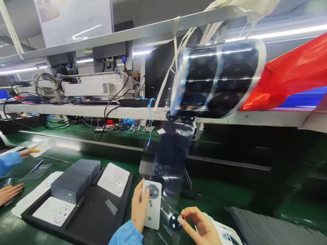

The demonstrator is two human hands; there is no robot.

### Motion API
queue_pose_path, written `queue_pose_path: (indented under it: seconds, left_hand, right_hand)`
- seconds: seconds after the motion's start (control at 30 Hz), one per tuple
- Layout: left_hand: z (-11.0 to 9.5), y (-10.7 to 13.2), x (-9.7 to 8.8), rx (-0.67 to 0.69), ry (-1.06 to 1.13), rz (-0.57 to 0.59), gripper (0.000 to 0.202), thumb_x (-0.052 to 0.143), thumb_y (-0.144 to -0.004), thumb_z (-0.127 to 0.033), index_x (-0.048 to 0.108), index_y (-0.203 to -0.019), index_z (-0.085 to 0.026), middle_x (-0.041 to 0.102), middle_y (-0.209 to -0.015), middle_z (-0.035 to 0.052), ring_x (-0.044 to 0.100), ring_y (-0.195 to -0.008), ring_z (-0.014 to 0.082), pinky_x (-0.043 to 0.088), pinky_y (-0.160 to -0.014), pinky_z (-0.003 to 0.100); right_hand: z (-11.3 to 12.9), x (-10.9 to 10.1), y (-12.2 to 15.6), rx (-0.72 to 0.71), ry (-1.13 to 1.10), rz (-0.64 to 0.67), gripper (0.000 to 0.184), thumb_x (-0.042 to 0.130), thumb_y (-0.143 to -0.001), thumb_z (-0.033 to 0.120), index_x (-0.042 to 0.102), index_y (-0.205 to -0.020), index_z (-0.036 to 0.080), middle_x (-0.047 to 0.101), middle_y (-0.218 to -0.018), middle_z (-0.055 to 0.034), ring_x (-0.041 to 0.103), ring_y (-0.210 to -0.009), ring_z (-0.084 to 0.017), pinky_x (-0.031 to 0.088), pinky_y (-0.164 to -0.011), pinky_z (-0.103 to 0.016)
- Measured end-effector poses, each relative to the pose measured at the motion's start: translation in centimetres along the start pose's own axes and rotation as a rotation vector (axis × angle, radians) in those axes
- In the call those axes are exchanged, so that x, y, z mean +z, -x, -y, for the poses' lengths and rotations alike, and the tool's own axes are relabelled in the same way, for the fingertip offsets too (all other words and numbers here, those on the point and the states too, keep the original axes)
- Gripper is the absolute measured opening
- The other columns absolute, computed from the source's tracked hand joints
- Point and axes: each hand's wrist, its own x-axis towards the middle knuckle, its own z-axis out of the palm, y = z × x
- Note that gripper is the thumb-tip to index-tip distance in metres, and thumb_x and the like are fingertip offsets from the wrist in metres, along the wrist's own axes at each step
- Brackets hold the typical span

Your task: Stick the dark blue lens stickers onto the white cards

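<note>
My left hand [138, 207] grips a white phone back panel [153, 217] upright, its thumb by the dark camera area at the top. My right hand [201, 226] pinches the edge of a black round sticker [174, 222] with pale dots, just right of the panel. The sticker lies at the lower end of a clear film strip [172, 149] carrying more black stickers. This strip hangs from a large roll [219, 78] on the shelf. Partly behind my right hand is another white back panel [226, 234].
A black tray [94, 214] at left bears white panels and a stack of grey sleeves [76, 178]. More thin grey pieces [276, 228] are stacked at right. A co-worker's hands [11, 194] are at far left. The shelf edge [127, 112] crosses ahead; red plastic [293, 75] hangs right.
</note>
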Motion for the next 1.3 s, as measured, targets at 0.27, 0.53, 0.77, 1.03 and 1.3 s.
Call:
queue_pose_path:
  seconds: [0.27, 0.53, 0.77, 1.03, 1.3]
  left_hand:
    - [-0.7, 4.0, 2.4, -0.024, -0.016, 0.195, 0.047, 0.051, -0.085, -0.061, 0.064, -0.076, -0.016, 0.059, -0.070, 0.0017, 0.052, -0.068, 0.0166, 0.042, -0.065, 0.024]
    - [-0.3, 4.8, 3.1, -0.136, 0.055, 0.274, 0.049, 0.056, -0.081, -0.063, 0.070, -0.085, -0.017, 0.068, -0.086, 0.0057, 0.056, -0.079, 0.0194, 0.045, -0.074, 0.024]
    - [-0.6, 5.2, 3.0, -0.163, 0.049, 0.265, 0.052, 0.059, -0.079, -0.063, 0.071, -0.096, -0.015, 0.071, -0.092, 0.0088, 0.061, -0.089, 0.0250, 0.047, -0.079, 0.028]
    - [1.0, 5.1, 2.4, -0.205, 0.062, 0.217, 0.050, 0.065, -0.076, -0.059, 0.071, -0.101, -0.016, 0.070, -0.108, 0.0104, 0.058, -0.109, 0.0296, 0.045, -0.094, 0.032]
    - [2.0, 5.4, 2.7, -0.189, 0.103, 0.171, 0.049, 0.064, -0.077, -0.060, 0.069, -0.101, -0.017, 0.071, -0.108, 0.0094, 0.060, -0.106, 0.0270, 0.046, -0.091, 0.028]
  right_hand:
    - [-2.1, 3.5, 0.7, 0.048, -0.239, -0.248, 0.047, 0.082, -0.063, 0.048, 0.061, -0.096, 0.022, 0.066, -0.078, -0.0021, 0.063, -0.069, -0.019, 0.056, -0.068, -0.030]
    - [-3.8, 3.4, 0.9, 0.070, -0.185, -0.366, 0.048, 0.084, -0.060, 0.043, 0.058, -0.094, 0.020, 0.067, -0.078, -0.0028, 0.065, -0.069, -0.019, 0.059, -0.068, -0.030]
    - [-1.6, 4.5, 1.7, 0.063, -0.185, -0.448, 0.045, 0.082, -0.063, 0.043, 0.056, -0.092, 0.021, 0.064, -0.083, -0.0012, 0.062, -0.068, -0.016, 0.057, -0.069, -0.027]
    - [-1.7, 4.8, 1.8, 0.029, -0.212, -0.478, 0.044, 0.083, -0.062, 0.045, 0.055, -0.088, 0.022, 0.064, -0.082, -0.0001, 0.062, -0.067, -0.016, 0.055, -0.068, -0.028]
    - [-2.2, 4.9, 1.8, 0.027, -0.186, -0.507, 0.047, 0.083, -0.061, 0.048, 0.056, -0.088, 0.021, 0.064, -0.081, -0.0011, 0.063, -0.066, -0.017, 0.056, -0.067, -0.030]
